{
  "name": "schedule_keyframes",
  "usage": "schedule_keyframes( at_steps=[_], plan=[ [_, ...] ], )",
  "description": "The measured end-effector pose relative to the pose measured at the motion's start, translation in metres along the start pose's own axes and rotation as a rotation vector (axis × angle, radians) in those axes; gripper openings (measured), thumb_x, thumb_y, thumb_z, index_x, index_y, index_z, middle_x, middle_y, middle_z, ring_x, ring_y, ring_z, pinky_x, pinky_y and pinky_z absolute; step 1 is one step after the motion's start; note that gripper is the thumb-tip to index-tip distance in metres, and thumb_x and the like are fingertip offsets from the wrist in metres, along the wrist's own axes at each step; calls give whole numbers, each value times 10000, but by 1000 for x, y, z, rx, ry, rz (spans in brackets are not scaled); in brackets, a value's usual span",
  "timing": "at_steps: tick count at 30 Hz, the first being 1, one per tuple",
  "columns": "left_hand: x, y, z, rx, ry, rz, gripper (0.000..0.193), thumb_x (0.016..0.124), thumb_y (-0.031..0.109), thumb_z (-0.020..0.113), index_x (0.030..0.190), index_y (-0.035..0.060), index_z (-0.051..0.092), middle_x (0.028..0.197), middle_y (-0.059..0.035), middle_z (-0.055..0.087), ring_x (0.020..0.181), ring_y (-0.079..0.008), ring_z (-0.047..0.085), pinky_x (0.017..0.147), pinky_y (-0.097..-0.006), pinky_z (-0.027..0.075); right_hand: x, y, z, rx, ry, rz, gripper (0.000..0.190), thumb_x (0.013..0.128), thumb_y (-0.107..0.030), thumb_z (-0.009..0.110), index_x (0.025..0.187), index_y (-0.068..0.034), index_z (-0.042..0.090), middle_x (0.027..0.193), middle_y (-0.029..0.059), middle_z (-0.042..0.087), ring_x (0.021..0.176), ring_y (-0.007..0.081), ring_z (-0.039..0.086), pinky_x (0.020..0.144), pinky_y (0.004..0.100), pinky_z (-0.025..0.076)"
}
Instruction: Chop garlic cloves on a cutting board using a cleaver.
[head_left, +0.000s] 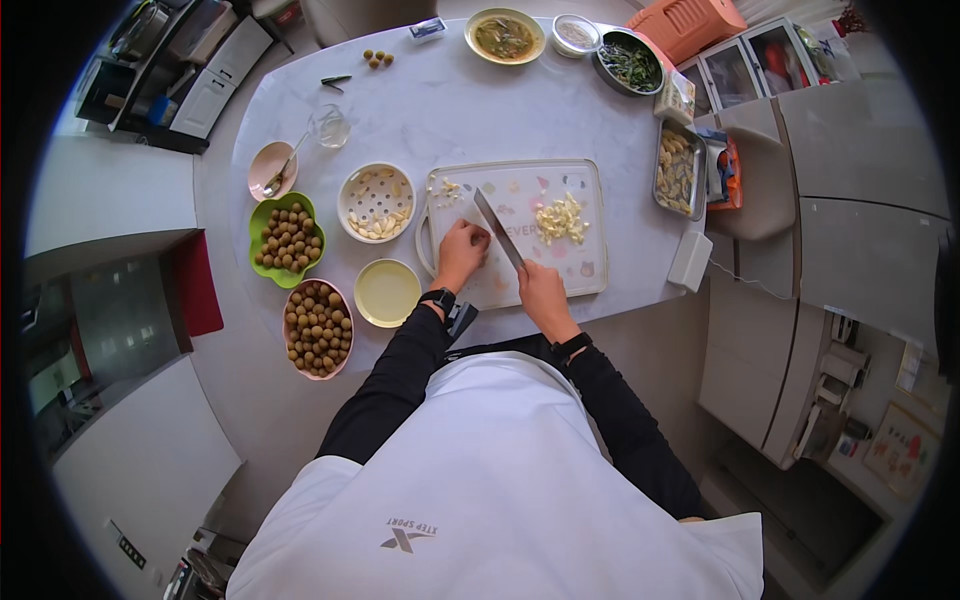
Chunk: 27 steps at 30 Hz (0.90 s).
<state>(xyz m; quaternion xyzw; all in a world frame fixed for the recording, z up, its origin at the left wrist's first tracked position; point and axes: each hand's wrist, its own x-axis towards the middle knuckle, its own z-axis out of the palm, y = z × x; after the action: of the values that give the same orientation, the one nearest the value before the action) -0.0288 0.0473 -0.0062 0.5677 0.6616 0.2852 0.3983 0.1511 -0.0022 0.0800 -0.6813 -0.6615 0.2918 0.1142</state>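
A white cutting board (517, 180) with coloured prints lies before me on the table. My right hand (541, 291) grips the handle of a kitchen knife (498, 227), its blade pointing away from me over the middle of the board. Left of the blade, my left hand (463, 253) rests on the board with its fingers curled; whether a piece sits under the fingertips is hidden. Chopped garlic (562, 220) is heaped on the board's right side. A few small pale bits (448, 192) lie near its far left corner. Peeled garlic cloves (380, 225) are in a white perforated basket (343, 196) to the left.
An empty-looking pale yellow bowl (388, 293) stands near my left wrist. Longans fill a green bowl (319, 259) and a pink bowl (349, 352). A glass (330, 127), a soup bowl (536, 52), a bowl of greens (632, 64) and a metal tray (701, 184) stand farther out.
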Motion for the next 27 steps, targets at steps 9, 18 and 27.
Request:
schedule_keyframes(
  at_steps=[9, 18, 27],
  plan=[
    [7, -14, -16, -166, -85, 62, 88, 852, 76, 758, 929, 40, 780, 916, -119, 665, 791, -275, 700, 757, -377, 562, -2, -7, 4, -50, -34, 52, 196, 1006, -171, 604, 908, -4, 635, 771, 272, 672, 787, 526, 654, 700, 605, 519],
    [7, -8, -10, -79, -29, 62, 101, 849, 112, 768, 927, 49, 783, 889, -120, 646, 800, -289, 678, 754, -399, 548, -11, -9, 14, 10, -30, 82, 210, 1029, -199, 586, 945, -14, 637, 804, 272, 676, 806, 534, 647, 707, 609, 514],
    [5, -3, -4, -23, -13, 26, 92, 856, 136, 762, 908, 61, 780, 897, -117, 639, 828, -304, 676, 770, -411, 549, -14, -3, 27, 64, 17, 57, 194, 1028, -188, 585, 958, -16, 642, 797, 269, 673, 807, 530, 646, 695, 603, 512]
  ],
)
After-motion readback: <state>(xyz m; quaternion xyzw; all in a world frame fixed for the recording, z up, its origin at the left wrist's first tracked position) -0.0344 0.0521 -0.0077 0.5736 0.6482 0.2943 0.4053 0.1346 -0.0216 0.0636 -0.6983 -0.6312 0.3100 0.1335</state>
